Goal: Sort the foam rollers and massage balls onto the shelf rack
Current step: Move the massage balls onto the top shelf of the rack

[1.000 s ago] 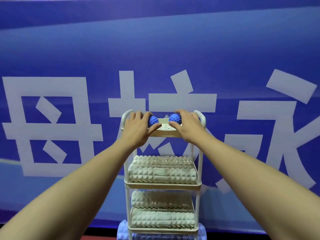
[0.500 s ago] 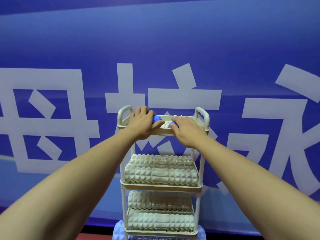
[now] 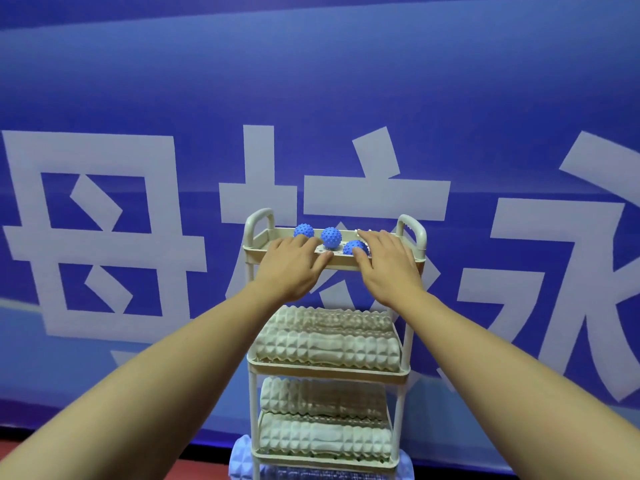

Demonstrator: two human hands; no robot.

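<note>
With three blue balls lying on the top tray of the rack, the deciding relation is hand to ball: the left ball sits just beyond the left hand, the middle one lies between the hands, toward the far rail, and the right ball touches or nearly touches the index side of the right hand. Balls have no long axis; the row runs left to right along the tray. The right hand is nearer a ball than the left. Both hands lie flat over the tray's near rim, fingers extended and holding nothing. Judgement: the balls appear placed, so the next move is likely withdrawal, and a brush from the right hand could roll the right ball.

Below, white rollers lie crosswise, long axis left to right, two on the middle shelf and two on the one under it. A blue roller at the base is cut off by the frame edge. Both palms and parts of the tray floor are hidden; contact between the right hand and its ball cannot be confirmed
</note>
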